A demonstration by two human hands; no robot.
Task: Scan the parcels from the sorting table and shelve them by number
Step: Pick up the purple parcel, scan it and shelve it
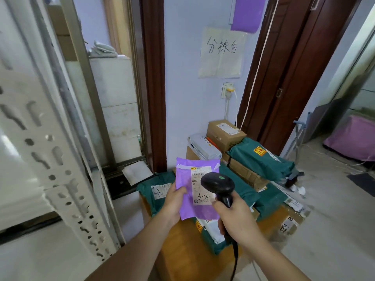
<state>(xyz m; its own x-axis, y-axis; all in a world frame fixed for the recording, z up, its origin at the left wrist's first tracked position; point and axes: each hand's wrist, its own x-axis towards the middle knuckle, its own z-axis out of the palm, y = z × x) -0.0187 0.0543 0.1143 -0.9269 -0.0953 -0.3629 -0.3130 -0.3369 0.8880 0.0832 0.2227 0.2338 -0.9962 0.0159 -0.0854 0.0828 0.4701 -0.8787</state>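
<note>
My left hand grips a purple mailer parcel by its left edge and holds it up over the sorting table. Its white label reads 3-2 in handwriting, with a barcode near the top. My right hand is wrapped round the handle of a black barcode scanner. The scanner's head sits just in front of the label's upper right part, and its cable hangs down toward me.
Green mailers, a grey mailer and cardboard boxes are piled on the wooden table against the wall. A white perforated shelf upright stands close on the left. A doorway opens to the right, with a purple bin beyond.
</note>
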